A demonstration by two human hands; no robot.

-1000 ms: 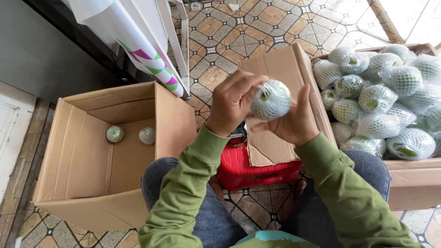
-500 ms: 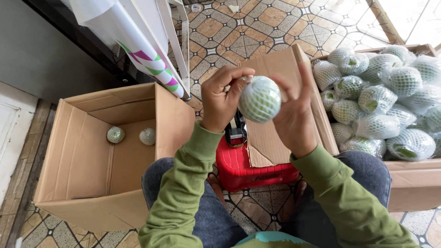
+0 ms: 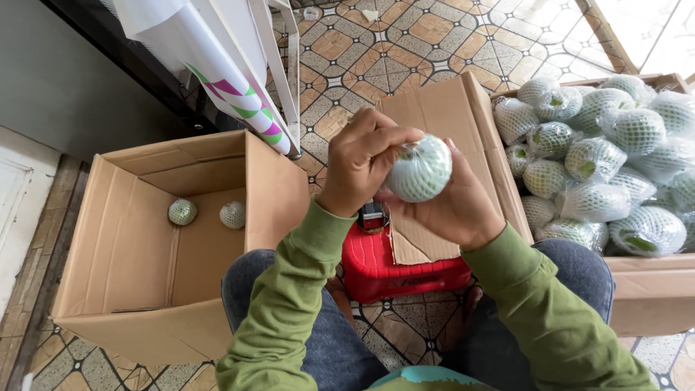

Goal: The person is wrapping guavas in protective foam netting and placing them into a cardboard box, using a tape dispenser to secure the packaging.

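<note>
Between the 2 boxes, above the red stool [image 3: 405, 269], both hands hold 1 netted fruit [image 3: 420, 169]. The right hand [image 3: 456, 206] cups it from below, fingers loosely curled; the left hand [image 3: 360, 161] pinches the net at its top. Judging by the boxes, packing is barely begun: 2 fruits [image 3: 182, 212] lie in the left box [image 3: 137, 250], while many fill the right box [image 3: 651, 289].

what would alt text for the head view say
Both hands, left hand and right hand, hold a net-wrapped fruit above a red crate, between a cardboard box and a box of wrapped fruits.
</note>
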